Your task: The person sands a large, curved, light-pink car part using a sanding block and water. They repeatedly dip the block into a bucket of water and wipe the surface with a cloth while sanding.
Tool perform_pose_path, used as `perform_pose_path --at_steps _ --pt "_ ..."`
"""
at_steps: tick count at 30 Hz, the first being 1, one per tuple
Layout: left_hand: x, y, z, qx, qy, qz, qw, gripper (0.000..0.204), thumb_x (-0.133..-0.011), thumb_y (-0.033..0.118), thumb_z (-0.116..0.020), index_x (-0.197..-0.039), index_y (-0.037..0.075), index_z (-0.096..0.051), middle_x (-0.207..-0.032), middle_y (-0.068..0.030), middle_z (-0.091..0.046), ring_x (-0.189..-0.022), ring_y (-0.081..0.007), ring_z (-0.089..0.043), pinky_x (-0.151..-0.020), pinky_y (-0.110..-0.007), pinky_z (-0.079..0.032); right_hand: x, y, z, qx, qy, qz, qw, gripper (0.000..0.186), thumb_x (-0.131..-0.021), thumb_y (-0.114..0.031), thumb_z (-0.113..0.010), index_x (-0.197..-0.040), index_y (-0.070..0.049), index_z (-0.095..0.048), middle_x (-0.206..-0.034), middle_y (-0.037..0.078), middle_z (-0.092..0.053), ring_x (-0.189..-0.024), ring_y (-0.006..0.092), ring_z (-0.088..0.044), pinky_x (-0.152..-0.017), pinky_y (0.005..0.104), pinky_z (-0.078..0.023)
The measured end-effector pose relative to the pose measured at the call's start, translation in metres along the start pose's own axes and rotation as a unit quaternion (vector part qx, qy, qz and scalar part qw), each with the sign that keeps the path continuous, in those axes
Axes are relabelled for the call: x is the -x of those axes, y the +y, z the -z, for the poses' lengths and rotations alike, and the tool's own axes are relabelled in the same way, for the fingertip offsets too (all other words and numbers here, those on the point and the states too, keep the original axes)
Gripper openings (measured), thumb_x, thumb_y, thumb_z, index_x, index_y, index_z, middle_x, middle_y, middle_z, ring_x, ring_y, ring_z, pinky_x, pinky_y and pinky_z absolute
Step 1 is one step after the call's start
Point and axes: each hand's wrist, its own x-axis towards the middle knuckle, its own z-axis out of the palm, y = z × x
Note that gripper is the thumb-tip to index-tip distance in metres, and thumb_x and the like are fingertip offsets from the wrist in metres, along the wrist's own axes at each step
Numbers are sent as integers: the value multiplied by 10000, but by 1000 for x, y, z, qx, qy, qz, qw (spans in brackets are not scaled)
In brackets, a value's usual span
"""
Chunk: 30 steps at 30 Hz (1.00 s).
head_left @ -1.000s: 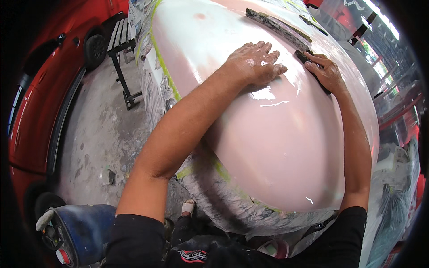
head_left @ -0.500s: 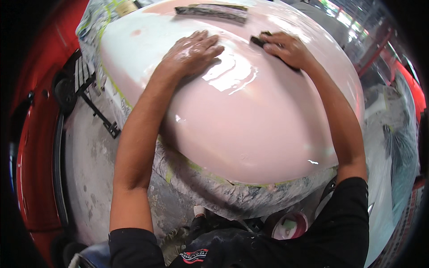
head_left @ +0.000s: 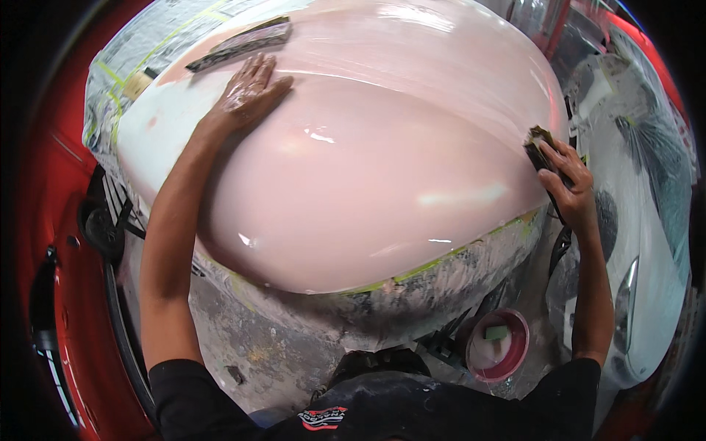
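Note:
A large, rounded, pink and white panel [head_left: 346,184] with a wet shine spreads out in front of me. My left hand [head_left: 250,90] rests flat on its left part, wet, with fingers stretched out and nothing held. At the panel's right edge my right hand [head_left: 575,180] is closed around a dark sanding block [head_left: 540,149], whose underside is hidden. A second, longer sanding block [head_left: 246,42] lies on the panel just beyond my left fingertips.
Masking film with yellow-green tape [head_left: 434,283] skirts the panel. On the floor at the lower right stands a pink bucket [head_left: 523,342] with a green pad [head_left: 496,333]. A red car [head_left: 88,331] is at the left; a plastic-covered white car part [head_left: 625,220] is at the right.
My right hand has carried the sanding block right and nearer, from the panel's far middle to its right edge. My left hand stays flat on the panel; the whole view has shifted.

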Motion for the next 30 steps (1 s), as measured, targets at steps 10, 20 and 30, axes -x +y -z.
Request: perform_pose_path --at_steps 10,20,30 --pt "-24 221 6 60 -40 -182 981 910 -1005 698 -234 -1581 -6 -265 -1659 -218 -200 -1559 -307 -154 -1279 -408 -107 92 29 35 -60 36 -105 992 473 -884 -184 -705 -1321 -8 -664 -1398 228 -587 -1340 337 -529 -1142 432 -362" --pt "-1 387 -11 120 74 -338 930 1002 -964 769 -268 -1520 -60 -356 -1589 -290 -316 -1510 -393 -271 -1258 -457 -211 111 50 6 -129 77 -78 986 470 -940 -129 -655 -1391 -3 -604 -1438 196 -545 -1352 284 -502 -1140 391 -377" --pt "39 388 -4 90 68 -385 916 847 -995 679 -340 -1536 27 -383 -1614 -211 -321 -1524 -351 -252 -1265 -470 -213 190 96 11 -127 64 -132 981 495 -982 -162 -643 -1425 35 -549 -1516 216 -466 -1399 302 -456 -1158 413 -350"
